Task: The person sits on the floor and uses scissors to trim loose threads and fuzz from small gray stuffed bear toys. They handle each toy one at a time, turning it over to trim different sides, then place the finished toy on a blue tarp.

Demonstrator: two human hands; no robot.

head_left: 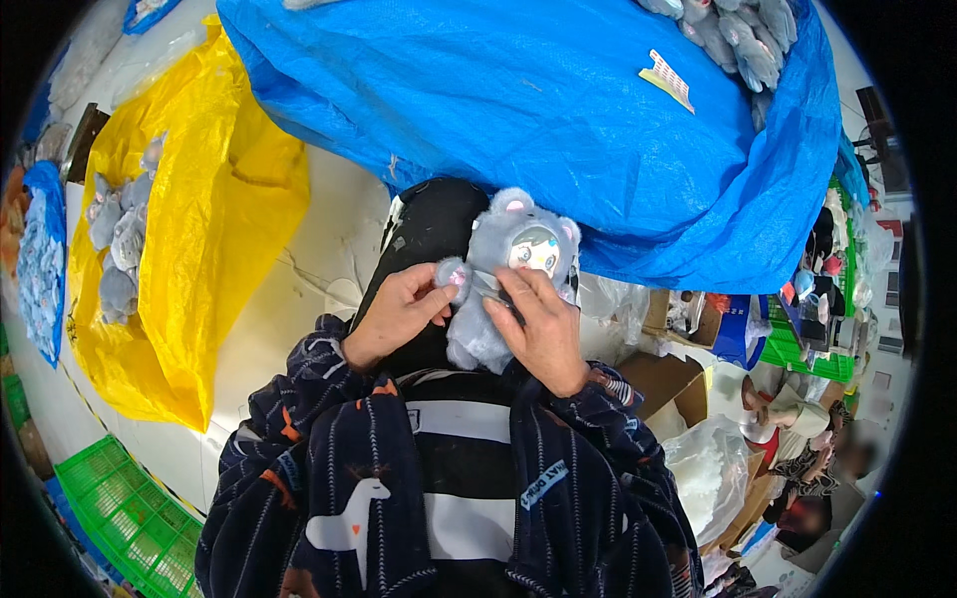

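A grey plush doll [490, 324] with bear ears and a doll face lies on my lap, head away from me. My left hand [395, 311] pinches its left-side paw, which has a pink pad, between thumb and fingers. Across the doll's chest rests my right hand [542, 324], its fingers bent and gripping the front just below the face. Something thin and silvery grey, perhaps a ribbon, shows at the chest beside the right fingers; they hide part of it. My black-clad knee [434, 224] is under the doll.
A blue sack [518, 110] spreads ahead, with grey plush pieces [743, 40] at its far right. A yellow sack [214, 199] holding similar plush toys [122, 239] stands at left. Green crates [130, 518] sit lower left; a cardboard box [663, 384] and another person [807, 439] are at right.
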